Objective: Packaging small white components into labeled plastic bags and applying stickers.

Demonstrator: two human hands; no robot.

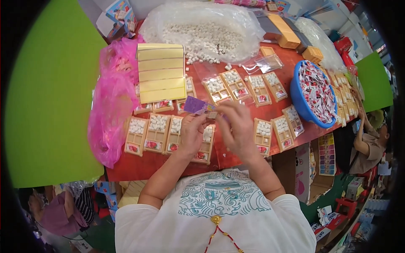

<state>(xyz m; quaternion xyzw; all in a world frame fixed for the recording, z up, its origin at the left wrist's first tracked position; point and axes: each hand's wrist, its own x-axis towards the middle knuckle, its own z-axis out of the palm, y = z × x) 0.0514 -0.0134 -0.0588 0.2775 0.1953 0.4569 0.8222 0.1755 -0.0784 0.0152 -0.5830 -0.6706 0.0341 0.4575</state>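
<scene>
Over the middle of the table, my left hand point(193, 134) is closed on a small purple card point(194, 105) with a coloured printed part at its right end. Close to that end, at my fingertips, is a small tan square piece point(212, 114). My right hand point(237, 128) is beside it, fingers bent and somewhat blurred; whether it grips the piece cannot be made out. Below my left hand stands a row of wooden divided trays point(152, 137) with white cubes and strawberry-printed packets. Another wooden tray point(263, 128) lies right of my right hand.
Behind are a clear bag of white cubes point(202, 38), yellow sheets point(162, 71) and a pink plastic bag point(114, 109). A blue basin point(300, 97) of small packets stands right, near more trays point(344, 99). A person point(369, 143) sits at far right; another point(63, 211) is lower left.
</scene>
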